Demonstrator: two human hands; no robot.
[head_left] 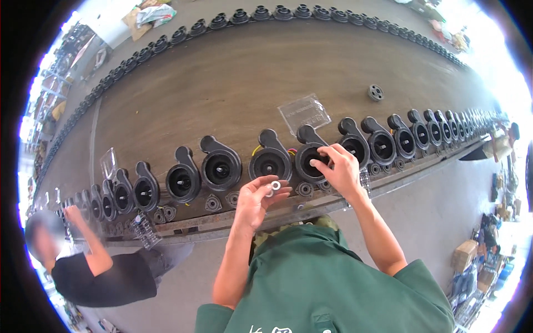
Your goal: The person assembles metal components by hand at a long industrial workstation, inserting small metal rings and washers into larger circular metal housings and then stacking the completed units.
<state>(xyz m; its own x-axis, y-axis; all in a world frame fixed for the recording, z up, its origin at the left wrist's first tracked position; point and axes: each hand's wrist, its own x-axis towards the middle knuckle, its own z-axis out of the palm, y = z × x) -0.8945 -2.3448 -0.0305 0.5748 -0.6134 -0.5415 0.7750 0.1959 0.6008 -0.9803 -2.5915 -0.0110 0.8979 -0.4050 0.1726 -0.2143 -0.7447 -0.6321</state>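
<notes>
My left hand (253, 204) is near the table's front edge, palm turned up, with small white rings (279, 185) held at its thumb and fingers. My right hand (343, 171) reaches over a round black blower housing (300, 166) with a spout at its top. Its thumb and fingertips come together inside the housing's opening; whatever they pinch there is hidden. Just left of it stands a similar black housing (255, 166) with a metal shaft at its centre and yellow and red wires behind.
More black housings (221, 171) line the front edge, with small round flanged parts (213, 203) before them. Behind lie a clear plastic tray (305, 113) and a grey round part (376, 92). Another row (240, 16) runs along the far edge. A co-worker (105, 277) works at left.
</notes>
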